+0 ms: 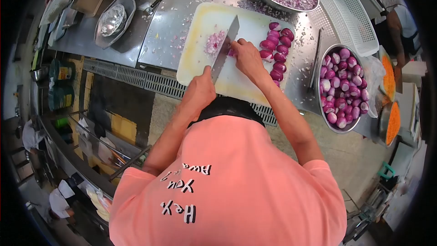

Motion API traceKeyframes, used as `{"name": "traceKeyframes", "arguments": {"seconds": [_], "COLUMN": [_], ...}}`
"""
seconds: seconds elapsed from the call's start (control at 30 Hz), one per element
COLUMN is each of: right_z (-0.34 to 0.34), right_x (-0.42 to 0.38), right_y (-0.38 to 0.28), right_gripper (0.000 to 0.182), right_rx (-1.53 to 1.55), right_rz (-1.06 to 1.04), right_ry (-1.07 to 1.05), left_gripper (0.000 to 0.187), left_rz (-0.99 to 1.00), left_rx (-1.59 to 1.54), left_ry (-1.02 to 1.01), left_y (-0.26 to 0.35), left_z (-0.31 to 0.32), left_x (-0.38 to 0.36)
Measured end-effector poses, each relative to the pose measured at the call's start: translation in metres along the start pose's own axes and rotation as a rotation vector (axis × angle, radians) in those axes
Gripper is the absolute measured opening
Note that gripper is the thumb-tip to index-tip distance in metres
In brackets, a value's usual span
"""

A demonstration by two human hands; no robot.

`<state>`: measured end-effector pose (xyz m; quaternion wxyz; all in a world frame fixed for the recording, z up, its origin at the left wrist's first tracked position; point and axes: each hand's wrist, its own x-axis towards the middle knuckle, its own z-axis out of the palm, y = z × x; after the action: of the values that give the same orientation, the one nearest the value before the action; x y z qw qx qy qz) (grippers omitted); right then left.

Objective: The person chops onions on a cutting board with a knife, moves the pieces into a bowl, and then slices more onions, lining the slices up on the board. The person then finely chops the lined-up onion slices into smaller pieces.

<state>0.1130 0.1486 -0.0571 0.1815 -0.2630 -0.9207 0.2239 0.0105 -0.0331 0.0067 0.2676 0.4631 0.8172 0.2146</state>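
Note:
My left hand [200, 89] is wrapped round the handle of a large knife [226, 43], whose broad blade stands slantwise over the white cutting board [190, 61]. Just right of the blade, my right hand [249, 60] has its fingertips bent down on a purple onion piece [231, 53], mostly hidden by the fingers and blade. Chopped onion [214, 43] lies in a small pile left of the knife. Peeled purple onion halves [281, 49] are lined up in rows along the board's right side.
A steel bowl [317, 92] of whole purple onions stands at the right, beside a plastic bag. Beyond the board are a large bowl [314, 5] of chopped onion and a white basket [337, 7]. A metal dish [102, 38] is at the left. Other people are at the edges.

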Motion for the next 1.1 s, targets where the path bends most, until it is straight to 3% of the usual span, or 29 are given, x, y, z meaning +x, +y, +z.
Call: {"name": "traceKeyframes", "arguments": {"seconds": [0.63, 0.73, 0.83, 0.87, 1.0, 1.1], "right_z": [0.002, 0.003, 0.003, 0.004, 0.001, 0.002], "right_x": [-0.01, -0.011, -0.01, -0.014, -0.016, -0.012], "right_y": [0.002, 0.005, 0.003, 0.002, 0.003, 0.003], "right_gripper": [0.026, 0.026, 0.025, 0.025, 0.022, 0.021], "right_rx": [0.079, 0.104, 0.11, 0.112, 0.133, 0.135], "right_rz": [0.008, 0.001, 0.049, 0.055, 0.023, 0.034], "right_ry": [0.076, 0.084, 0.075, 0.07, 0.111, 0.125], "left_gripper": [0.021, 0.023, 0.021, 0.019, 0.02, 0.018], "left_rz": [0.024, 0.071, 0.041, 0.111, 0.069, 0.017], "left_rx": [0.056, 0.079, 0.115, 0.12, 0.073, 0.094], "left_ry": [-0.069, -0.049, -0.023, -0.003, -0.043, -0.036], "left_y": [0.005, 0.016, 0.005, -0.006, 0.017, 0.012], "left_z": [0.012, -0.011, 0.014, 0.025, -0.008, 0.011], "left_x": [0.022, 0.006, 0.01, 0.02, 0.006, 0.008]}}
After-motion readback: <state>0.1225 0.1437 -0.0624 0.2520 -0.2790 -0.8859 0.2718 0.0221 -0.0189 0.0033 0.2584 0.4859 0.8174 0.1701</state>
